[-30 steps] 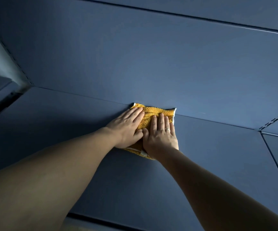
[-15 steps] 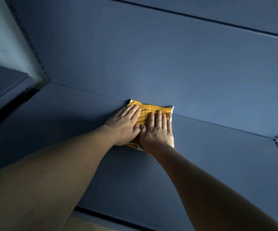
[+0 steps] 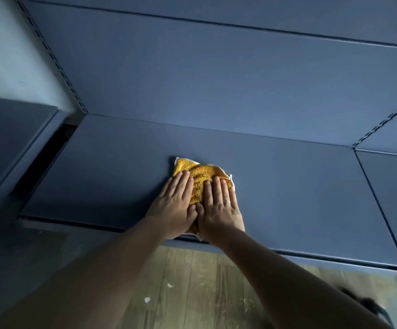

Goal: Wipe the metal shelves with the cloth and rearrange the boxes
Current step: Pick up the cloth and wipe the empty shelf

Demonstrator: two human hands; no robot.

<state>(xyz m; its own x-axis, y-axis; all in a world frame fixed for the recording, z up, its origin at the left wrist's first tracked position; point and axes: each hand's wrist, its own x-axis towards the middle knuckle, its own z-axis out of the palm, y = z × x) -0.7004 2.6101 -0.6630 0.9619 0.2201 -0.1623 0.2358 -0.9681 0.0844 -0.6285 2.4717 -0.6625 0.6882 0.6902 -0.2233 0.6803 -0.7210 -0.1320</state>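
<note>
Both hands on the cloth (image 3: pixel 200 179), pressing it flat onto the blue metal shelf (image 3: pixel 299 198). Our left hand (image 3: pixel 173 205) covers the cloth's left side and our right hand (image 3: pixel 221 210) the right side. The thumbs touch in the middle. Fingers (image 3: pixel 182 184) on both hands are straight and laid together, palms down. They grip nothing and only push the fabric down. Ring (image 3: pixel 226 202) on the right hand.

Cloth: orange terry with a white hem, folded, a bit rumpled. It sits in the front half of the shelf, roughly centred across the width. The far corner sticks out beyond our fingertips. The near corner peeks out under our wrists, right at the shelf's front lip. The far edge is well apart from the back panel (image 3: pixel 216 79).

Slotted upright (image 3: pixel 50 55) runs up the back left corner and a second upright (image 3: pixel 387 119) stands at the right, where the neighbouring shelf (image 3: pixel 394 198) butts against ours. Left-side shelf (image 3: pixel 7 138) sits across a dark gap.

Below the front lip we see wooden floor (image 3: pixel 192 281) with a few small white scraps (image 3: pixel 147 299). Dark blurred object (image 3: pixel 368 305) at bottom right; we can't tell what it is.
</note>
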